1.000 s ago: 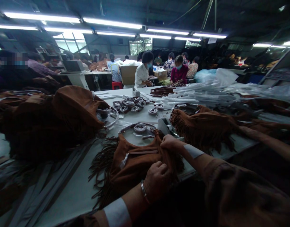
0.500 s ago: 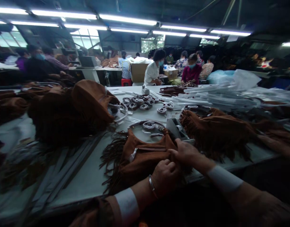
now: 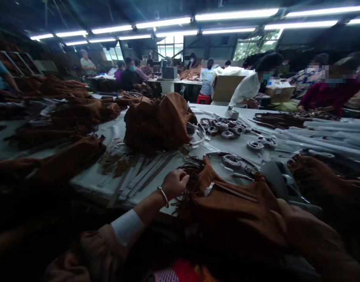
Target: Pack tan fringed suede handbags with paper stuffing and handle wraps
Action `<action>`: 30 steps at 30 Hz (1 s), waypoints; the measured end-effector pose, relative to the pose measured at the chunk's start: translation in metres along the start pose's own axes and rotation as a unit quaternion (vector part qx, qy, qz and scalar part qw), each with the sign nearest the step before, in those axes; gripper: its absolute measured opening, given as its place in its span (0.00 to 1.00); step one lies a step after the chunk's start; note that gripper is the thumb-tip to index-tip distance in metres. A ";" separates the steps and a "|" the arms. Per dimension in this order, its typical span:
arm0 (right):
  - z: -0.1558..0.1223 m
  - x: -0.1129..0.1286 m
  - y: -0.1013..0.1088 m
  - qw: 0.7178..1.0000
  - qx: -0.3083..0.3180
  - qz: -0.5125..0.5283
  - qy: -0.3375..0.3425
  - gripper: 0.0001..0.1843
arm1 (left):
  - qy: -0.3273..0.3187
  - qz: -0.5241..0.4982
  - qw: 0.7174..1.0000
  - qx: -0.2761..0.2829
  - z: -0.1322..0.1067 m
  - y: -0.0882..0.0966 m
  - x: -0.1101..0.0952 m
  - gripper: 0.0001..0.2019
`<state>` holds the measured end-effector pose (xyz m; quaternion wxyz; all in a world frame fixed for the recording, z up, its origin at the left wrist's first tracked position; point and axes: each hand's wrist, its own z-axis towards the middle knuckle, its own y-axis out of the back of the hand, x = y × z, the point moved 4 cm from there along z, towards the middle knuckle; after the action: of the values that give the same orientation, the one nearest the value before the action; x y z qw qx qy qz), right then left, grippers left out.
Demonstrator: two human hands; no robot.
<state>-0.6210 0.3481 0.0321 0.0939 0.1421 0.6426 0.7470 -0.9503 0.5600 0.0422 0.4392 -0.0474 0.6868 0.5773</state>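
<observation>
A brown fringed handbag (image 3: 232, 199) lies on the white table in front of me, its zip facing up and its handle arching away from me. White wrapping covers the zip pull (image 3: 209, 189). My right hand (image 3: 303, 225), slightly blurred, grips the bag's right edge with the thumb on top. At the bag's left side my left hand (image 3: 174, 183), with a bangle on the wrist, is closed against the dark fringe (image 3: 187, 196). Whether strands are between its fingers is hidden. A wrapped coil (image 3: 232, 160) sits inside the handle's loop.
A grey tape dispenser-like device (image 3: 278, 178) stands just right of the bag. Behind are a heap of brown bags (image 3: 159, 123), several wrapped coils (image 3: 227, 127) and white-wrapped strips (image 3: 329, 137). Flat strips (image 3: 141, 174) lie left. Co-workers, one in white (image 3: 246, 92), work beyond the table.
My view has swung left. My left hand has moved from the bag's right side across to the fringe on its left. My right hand stays at the right edge.
</observation>
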 end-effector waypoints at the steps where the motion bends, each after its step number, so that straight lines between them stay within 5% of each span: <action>1: -0.001 0.027 0.011 0.999 -0.020 -0.020 0.041 0.13 | 0.028 -0.011 0.999 0.015 0.002 0.001 0.015 0.15; 4: -0.005 0.126 0.029 0.985 -0.030 0.033 0.165 0.14 | 0.072 -0.055 0.992 0.084 0.006 -0.015 0.037 0.20; 6: -0.008 0.188 0.021 0.977 0.003 0.050 0.209 0.12 | 0.078 -0.077 0.985 0.131 0.008 -0.029 0.035 0.22; 10: -0.008 0.250 -0.015 0.979 0.012 -0.030 0.202 0.10 | 0.072 -0.091 0.978 0.173 0.011 -0.043 0.024 0.19; 16: 0.001 0.244 -0.036 0.978 -0.010 -0.026 0.207 0.09 | 0.087 -0.086 0.984 0.127 0.010 -0.050 0.021 0.10; 23: 0.046 0.221 -0.012 0.951 0.135 0.165 0.223 0.12 | 0.115 -0.042 0.991 0.054 -0.010 -0.044 0.014 0.14; 27: 0.104 0.215 0.007 0.950 0.075 0.080 0.294 0.16 | 0.105 -0.013 0.994 0.035 -0.017 -0.036 0.002 0.16; 30: 0.133 0.227 -0.003 0.915 0.115 -0.024 0.386 0.17 | 0.093 -0.013 0.995 0.027 -0.019 -0.032 -0.007 0.24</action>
<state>-0.7911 0.5461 0.0677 -0.1610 -0.1629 0.7136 0.6621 -0.9383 0.5305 0.0213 0.3821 -0.0976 0.7392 0.5460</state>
